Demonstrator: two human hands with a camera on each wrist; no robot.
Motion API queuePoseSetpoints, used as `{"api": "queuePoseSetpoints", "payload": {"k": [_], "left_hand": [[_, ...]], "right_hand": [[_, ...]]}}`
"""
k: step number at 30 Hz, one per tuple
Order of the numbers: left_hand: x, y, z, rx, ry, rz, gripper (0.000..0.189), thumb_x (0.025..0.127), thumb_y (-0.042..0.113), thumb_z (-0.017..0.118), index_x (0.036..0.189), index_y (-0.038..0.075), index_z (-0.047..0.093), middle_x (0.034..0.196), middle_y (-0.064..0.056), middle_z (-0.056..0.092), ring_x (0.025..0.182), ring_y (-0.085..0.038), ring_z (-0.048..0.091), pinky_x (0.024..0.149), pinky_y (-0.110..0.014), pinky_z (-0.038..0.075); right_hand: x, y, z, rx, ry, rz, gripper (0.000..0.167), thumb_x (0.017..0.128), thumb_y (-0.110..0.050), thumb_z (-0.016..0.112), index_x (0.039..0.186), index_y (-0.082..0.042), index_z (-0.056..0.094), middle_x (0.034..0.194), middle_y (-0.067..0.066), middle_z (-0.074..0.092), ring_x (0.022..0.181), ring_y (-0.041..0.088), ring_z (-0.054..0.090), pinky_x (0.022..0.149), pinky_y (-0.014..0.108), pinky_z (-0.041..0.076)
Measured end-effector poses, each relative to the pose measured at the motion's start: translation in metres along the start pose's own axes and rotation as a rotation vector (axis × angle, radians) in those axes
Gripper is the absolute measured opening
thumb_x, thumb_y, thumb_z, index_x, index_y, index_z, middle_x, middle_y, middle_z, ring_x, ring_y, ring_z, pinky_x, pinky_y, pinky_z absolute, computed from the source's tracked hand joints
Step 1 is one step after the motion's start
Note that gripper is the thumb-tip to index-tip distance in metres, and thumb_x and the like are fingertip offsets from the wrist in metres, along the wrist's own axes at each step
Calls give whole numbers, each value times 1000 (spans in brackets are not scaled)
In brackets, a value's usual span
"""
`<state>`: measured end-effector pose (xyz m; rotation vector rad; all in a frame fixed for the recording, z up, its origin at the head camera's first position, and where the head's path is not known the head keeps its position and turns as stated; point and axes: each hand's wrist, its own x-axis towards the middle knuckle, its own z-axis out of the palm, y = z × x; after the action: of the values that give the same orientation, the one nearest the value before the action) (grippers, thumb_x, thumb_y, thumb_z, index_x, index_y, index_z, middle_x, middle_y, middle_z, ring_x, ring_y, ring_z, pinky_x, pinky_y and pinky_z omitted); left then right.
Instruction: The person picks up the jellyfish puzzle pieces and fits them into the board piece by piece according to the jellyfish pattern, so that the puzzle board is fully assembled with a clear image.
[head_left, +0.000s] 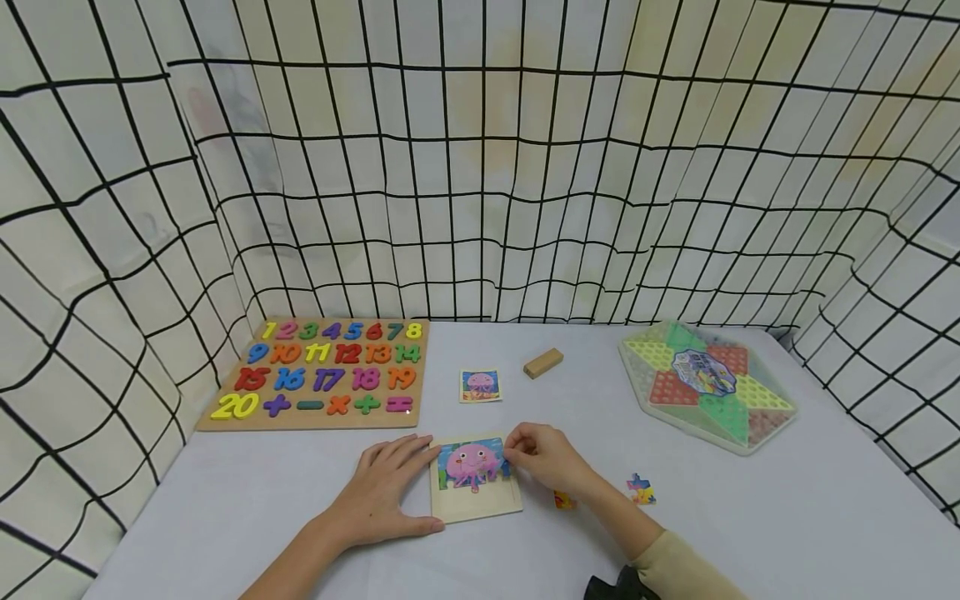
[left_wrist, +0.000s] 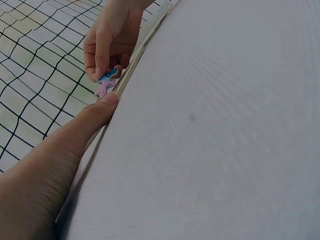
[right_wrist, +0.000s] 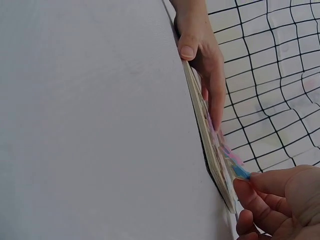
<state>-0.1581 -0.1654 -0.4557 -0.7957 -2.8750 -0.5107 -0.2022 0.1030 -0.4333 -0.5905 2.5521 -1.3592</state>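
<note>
A small wooden puzzle board (head_left: 480,504) with a pink octopus picture (head_left: 472,464) lies on the table. Along its left side rests my left hand (head_left: 386,492), fingers extended to the upper left corner and thumb (right_wrist: 188,52) at the near edge. Between thumb and fingers my right hand (head_left: 551,457) pinches a blue and pink puzzle piece (right_wrist: 241,171) at the board's upper right. Right of the board lie two loose puzzle pieces, one blue and yellow (head_left: 641,490) and one orange and red (head_left: 564,500), the latter partly hidden by the right forearm.
Beyond the board sit a small octopus picture card (head_left: 480,386) and a wooden block (head_left: 543,363). A number board (head_left: 311,423) stands at the back left, a hexagonal game box (head_left: 705,383) at the back right. Black-lined white curtains (head_left: 480,192) surround the white table (head_left: 247,475).
</note>
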Motion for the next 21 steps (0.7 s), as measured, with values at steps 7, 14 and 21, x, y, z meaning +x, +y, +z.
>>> {"api": "queuePoseSetpoints", "payload": {"k": [7, 14, 21], "left_hand": [[0, 0, 0, -4, -8, -6, 96, 65, 82, 47, 139, 20, 42, 143, -2, 36, 131, -25, 28, 99, -55, 21], [0, 1, 0, 0, -16, -10, 97, 65, 83, 46, 139, 20, 42, 143, -2, 36, 131, -25, 27, 99, -54, 21], [0, 1, 0, 2, -9, -5, 97, 65, 83, 45, 139, 19, 42, 143, -2, 36, 131, -25, 27, 99, -55, 21]], "right_hand": [[1, -3, 3, -22, -1, -31, 7, 88, -13, 61, 85, -7, 60, 70, -3, 54, 60, 9, 46, 47, 19, 39], [1, -4, 4, -58, 17, -30, 8, 88, -13, 62, 84, -6, 60, 68, -3, 53, 58, 8, 45, 46, 19, 37], [2, -2, 6, -114, 42, -32, 8, 88, -14, 62, 84, -7, 61, 67, -4, 52, 58, 8, 44, 47, 18, 36]]}}
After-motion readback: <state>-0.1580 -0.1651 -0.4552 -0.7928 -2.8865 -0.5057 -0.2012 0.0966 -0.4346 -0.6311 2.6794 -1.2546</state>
